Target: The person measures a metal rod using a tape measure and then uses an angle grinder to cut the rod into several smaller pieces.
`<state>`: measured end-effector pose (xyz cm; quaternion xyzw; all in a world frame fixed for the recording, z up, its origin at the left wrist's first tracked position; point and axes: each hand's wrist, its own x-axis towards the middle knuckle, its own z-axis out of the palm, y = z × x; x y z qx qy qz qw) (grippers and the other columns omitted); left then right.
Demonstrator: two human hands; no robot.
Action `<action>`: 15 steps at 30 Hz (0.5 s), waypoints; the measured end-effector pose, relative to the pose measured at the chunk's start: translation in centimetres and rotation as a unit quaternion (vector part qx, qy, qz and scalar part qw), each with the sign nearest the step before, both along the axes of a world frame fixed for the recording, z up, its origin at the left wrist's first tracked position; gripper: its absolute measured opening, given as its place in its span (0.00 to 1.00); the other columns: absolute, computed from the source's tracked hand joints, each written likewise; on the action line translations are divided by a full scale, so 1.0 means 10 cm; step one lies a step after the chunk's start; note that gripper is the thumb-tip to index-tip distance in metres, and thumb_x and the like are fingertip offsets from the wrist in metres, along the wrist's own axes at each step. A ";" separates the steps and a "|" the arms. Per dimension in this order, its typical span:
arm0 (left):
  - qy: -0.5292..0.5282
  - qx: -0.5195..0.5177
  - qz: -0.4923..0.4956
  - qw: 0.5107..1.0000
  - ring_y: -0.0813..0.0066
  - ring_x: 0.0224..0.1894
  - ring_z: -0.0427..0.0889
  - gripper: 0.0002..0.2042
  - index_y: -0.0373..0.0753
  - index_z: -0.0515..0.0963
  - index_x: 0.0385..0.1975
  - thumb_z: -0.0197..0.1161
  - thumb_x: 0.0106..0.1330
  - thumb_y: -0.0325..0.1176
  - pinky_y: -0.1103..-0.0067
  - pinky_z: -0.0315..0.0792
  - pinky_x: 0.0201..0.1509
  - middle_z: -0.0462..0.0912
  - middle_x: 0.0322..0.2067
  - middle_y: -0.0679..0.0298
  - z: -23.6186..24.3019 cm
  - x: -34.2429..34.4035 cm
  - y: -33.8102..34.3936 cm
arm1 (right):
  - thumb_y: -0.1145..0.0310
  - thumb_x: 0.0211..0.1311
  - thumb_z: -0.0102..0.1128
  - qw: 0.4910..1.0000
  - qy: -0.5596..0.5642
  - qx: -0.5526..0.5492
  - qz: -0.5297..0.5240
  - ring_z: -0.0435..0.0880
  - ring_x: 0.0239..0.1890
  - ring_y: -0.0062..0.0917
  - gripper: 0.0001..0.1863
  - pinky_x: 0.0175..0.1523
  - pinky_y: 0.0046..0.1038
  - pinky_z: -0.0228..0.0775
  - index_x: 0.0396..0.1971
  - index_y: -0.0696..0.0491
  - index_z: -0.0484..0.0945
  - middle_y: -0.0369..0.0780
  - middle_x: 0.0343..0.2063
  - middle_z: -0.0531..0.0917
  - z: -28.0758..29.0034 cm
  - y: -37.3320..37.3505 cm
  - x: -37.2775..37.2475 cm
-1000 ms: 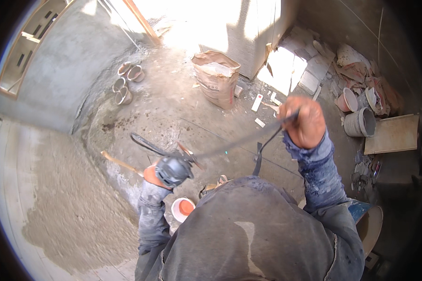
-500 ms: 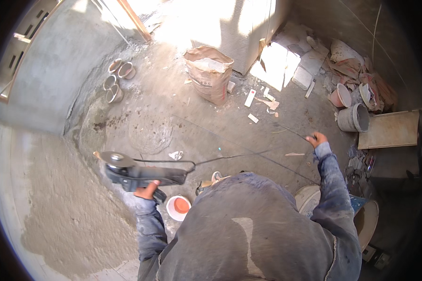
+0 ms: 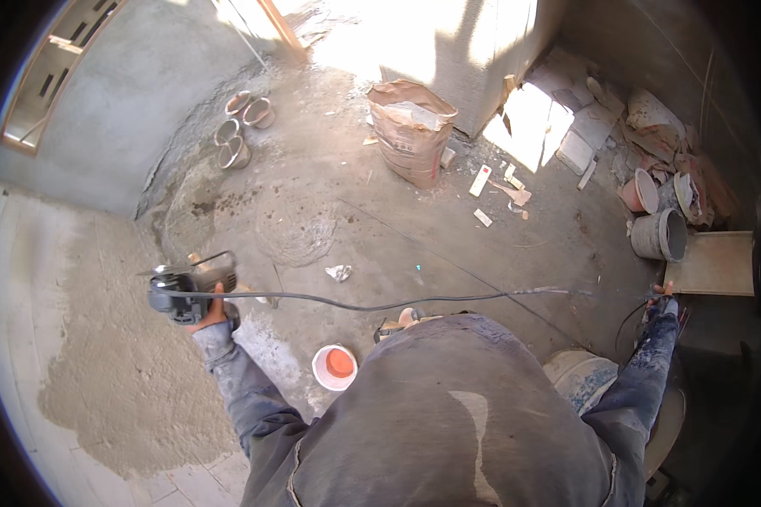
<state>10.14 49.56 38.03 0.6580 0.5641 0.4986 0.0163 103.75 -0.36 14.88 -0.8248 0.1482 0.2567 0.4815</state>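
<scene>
At the left, my left hand (image 3: 214, 311) is closed around an angle grinder (image 3: 186, 291), which it holds up off the floor. A black power cord (image 3: 380, 306) runs from the grinder across in front of my body to the far right. There my right hand (image 3: 661, 296) grips the cord with its arm stretched out sideways; beyond that hand the cord loops down. Below the cord, left of my body, stands a small white bucket (image 3: 333, 372) with something orange inside.
An open paper sack (image 3: 410, 139) of pale powder stands ahead. Several small buckets (image 3: 235, 152) sit by the left wall. Rubble (image 3: 596, 127), grey buckets (image 3: 661, 235) and a board (image 3: 710, 264) line the right. Wet mortar (image 3: 135, 363) covers the left side. A large tub (image 3: 579, 376) stands beside me.
The grinder has moved left and turned in my left hand. My right hand has swung outward and down to the right, pulling the cord out into a longer line. The view has shifted slightly.
</scene>
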 end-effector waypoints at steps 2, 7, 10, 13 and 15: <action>0.262 -0.223 0.127 0.930 0.61 0.37 0.81 0.23 0.44 0.74 0.46 0.69 0.47 0.38 0.73 0.75 0.41 0.81 0.38 0.61 0.18 -0.13 0.00 | 0.49 0.65 0.43 0.957 -0.071 0.274 -0.067 0.78 0.39 0.27 0.23 0.44 0.32 0.70 0.48 0.52 0.73 0.37 0.41 0.81 0.35 -0.30 0.22; 0.494 -0.276 -0.122 0.815 0.55 0.35 0.81 0.24 0.48 0.73 0.44 0.67 0.44 0.39 0.66 0.74 0.41 0.81 0.35 0.57 -0.03 -0.30 0.06 | 0.70 0.60 0.45 0.846 -0.145 0.512 -0.039 0.69 0.54 0.30 0.22 0.58 0.32 0.62 0.56 0.51 0.65 0.38 0.58 0.68 1.74 -0.69 0.79; 0.621 -0.470 -0.165 0.605 0.60 0.40 0.80 0.28 0.50 0.72 0.46 0.67 0.39 0.41 0.69 0.74 0.44 0.82 0.37 0.59 -0.48 -0.38 0.03 | 0.71 0.58 0.43 0.797 -0.207 0.538 -0.180 0.71 0.45 0.27 0.25 0.54 0.30 0.61 0.58 0.50 0.64 0.37 0.56 0.68 2.51 -0.91 0.80; 0.531 -0.576 -0.228 0.578 0.63 0.41 0.80 0.27 0.49 0.75 0.44 0.70 0.37 0.37 0.72 0.73 0.45 0.82 0.38 0.61 -0.81 -0.60 -0.16 | 0.68 0.60 0.44 0.821 -0.265 0.467 -0.195 0.70 0.40 0.24 0.23 0.47 0.27 0.62 0.57 0.48 0.65 0.35 0.52 0.71 2.91 -1.27 0.64; 0.429 -0.588 -0.281 0.626 0.70 0.38 0.81 0.20 0.45 0.78 0.39 0.69 0.41 0.33 0.77 0.74 0.43 0.83 0.35 0.63 -0.94 -0.73 -0.45 | 0.65 0.61 0.46 0.851 -0.281 0.396 -0.199 0.69 0.37 0.22 0.22 0.43 0.26 0.62 0.57 0.46 0.66 0.33 0.49 0.72 2.94 -1.48 0.63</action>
